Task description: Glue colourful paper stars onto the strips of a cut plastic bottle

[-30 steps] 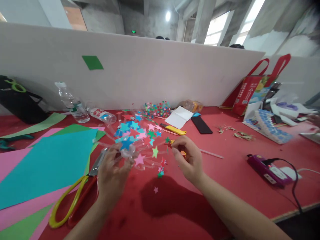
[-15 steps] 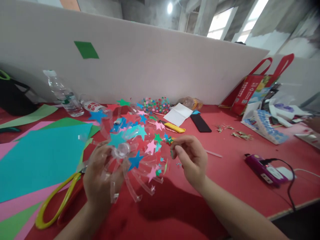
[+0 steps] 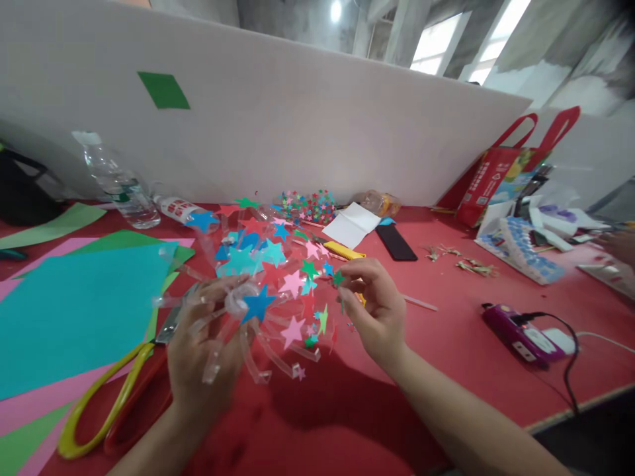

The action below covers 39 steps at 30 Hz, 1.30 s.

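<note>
Now my left hand [image 3: 196, 340] holds the star-covered plastic strips [image 3: 258, 305] above the red table [image 3: 456, 344], fingers curled. My right hand [image 3: 378, 311] bends inward, thumb and forefinger close at a green star [image 3: 338, 278]; whether pinched, I cannot tell. Scissors [image 3: 147, 350] lie beside my left hand.

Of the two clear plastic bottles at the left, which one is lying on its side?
The bottle with red lettering, on the right; the green-labelled bottle stands on its base.
</note>
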Motion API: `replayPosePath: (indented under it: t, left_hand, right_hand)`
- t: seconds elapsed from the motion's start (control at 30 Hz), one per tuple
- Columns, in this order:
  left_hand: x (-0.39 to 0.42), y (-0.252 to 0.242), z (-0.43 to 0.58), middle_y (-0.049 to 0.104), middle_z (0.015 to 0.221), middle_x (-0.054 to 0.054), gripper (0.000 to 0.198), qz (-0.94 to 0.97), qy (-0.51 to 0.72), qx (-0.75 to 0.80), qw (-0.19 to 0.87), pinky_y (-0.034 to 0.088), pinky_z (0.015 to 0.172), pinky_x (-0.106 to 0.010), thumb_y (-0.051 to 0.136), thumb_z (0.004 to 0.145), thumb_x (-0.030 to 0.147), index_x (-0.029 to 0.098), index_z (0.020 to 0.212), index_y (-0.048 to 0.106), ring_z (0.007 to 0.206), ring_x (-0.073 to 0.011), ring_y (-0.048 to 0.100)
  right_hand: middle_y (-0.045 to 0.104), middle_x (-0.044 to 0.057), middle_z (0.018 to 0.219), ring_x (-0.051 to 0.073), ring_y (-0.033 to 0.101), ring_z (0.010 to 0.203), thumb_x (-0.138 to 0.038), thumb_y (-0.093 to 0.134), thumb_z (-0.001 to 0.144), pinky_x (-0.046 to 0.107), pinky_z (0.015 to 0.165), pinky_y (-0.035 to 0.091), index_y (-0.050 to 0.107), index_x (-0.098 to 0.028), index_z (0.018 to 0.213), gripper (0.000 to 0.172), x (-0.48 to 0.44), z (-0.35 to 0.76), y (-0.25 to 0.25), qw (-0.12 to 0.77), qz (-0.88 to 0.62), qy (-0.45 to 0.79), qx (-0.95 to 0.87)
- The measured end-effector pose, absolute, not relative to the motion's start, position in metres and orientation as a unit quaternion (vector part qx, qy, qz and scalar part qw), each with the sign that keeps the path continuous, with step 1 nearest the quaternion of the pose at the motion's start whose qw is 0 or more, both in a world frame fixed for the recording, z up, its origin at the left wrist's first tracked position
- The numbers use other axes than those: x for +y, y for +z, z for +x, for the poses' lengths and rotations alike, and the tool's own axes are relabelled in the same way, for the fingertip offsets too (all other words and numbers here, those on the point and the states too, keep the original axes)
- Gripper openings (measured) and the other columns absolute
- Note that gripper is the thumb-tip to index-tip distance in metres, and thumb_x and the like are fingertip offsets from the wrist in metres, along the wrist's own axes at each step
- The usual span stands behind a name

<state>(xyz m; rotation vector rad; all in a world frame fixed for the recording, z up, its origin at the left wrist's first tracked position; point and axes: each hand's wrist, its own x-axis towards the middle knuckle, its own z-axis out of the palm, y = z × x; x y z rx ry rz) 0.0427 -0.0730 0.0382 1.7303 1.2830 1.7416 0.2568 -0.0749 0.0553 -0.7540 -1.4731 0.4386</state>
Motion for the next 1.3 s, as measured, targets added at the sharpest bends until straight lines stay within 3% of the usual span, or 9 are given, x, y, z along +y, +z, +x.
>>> replayPosePath:
  t: [0.13, 0.33, 0.47, 0.93, 1.3]
  left_hand:
    - [-0.077, 0.040, 0.052, 0.067, 0.102, -0.003, 0.023, 0.538, 0.616, 0.496, 0.292, 0.055, 0.077, -0.031, 0.076, 0.069, 0.025, 0.023, 0.089, 0.066, 0.086, -0.0193, 0.066]
    - [-0.070, 0.035, 0.061, 0.070, 0.090, 0.002, 0.035, 0.422, 0.591, 0.441, 0.527, 0.054, 0.077, -0.024, 0.085, 0.059, 0.028, 0.026, 0.090, 0.069, 0.083, -0.0149, 0.064]
    - [-0.067, 0.041, 0.064, 0.071, 0.082, 0.001, 0.037, 0.364, 0.559, 0.448, 0.595, 0.056, 0.072, -0.023, 0.088, 0.053, 0.030, 0.020, 0.083, 0.070, 0.074, -0.0138, 0.066]
    - [-0.066, 0.037, 0.068, 0.074, 0.078, 0.001, 0.023, 0.356, 0.504, 0.412, 0.670, 0.057, 0.069, -0.020, 0.087, 0.061, 0.024, 0.019, 0.079, 0.072, 0.068, -0.0116, 0.069]
    - [-0.068, 0.037, 0.071, 0.074, 0.081, 0.000, 0.030, 0.368, 0.484, 0.430, 0.667, 0.057, 0.069, -0.021, 0.087, 0.060, 0.026, 0.018, 0.084, 0.072, 0.069, -0.0126, 0.068]
  right_hand:
    - [0.056, 0.003, 0.099, 0.013, 0.057, 0.083, -0.007, 0.054, 0.085, 0.028, 0.066, 0.053, 0.061, -0.025, 0.114, 0.035, -0.075, 0.258, 0.059, 0.639, -0.315, 0.138, -0.688]
    - [0.059, 0.005, 0.097, 0.017, 0.058, 0.085, -0.008, 0.057, 0.084, 0.034, 0.072, 0.053, 0.060, -0.024, 0.115, 0.035, -0.071, 0.264, 0.065, 0.574, -0.314, -0.030, -0.756]
    - [0.059, 0.006, 0.095, 0.018, 0.058, 0.086, -0.012, 0.062, 0.083, 0.036, 0.074, 0.051, 0.062, -0.021, 0.111, 0.029, -0.067, 0.269, 0.067, 0.538, -0.309, -0.101, -0.778]
    - [0.065, 0.005, 0.092, 0.020, 0.058, 0.087, -0.026, 0.068, 0.085, 0.039, 0.083, 0.045, 0.067, -0.018, 0.102, 0.019, -0.063, 0.274, 0.065, 0.514, -0.327, -0.134, -0.782]
    - [0.068, 0.000, 0.084, 0.017, 0.054, 0.080, -0.023, 0.070, 0.084, 0.036, 0.080, 0.044, 0.067, -0.022, 0.097, 0.013, -0.063, 0.274, 0.065, 0.540, -0.326, -0.181, -0.754]
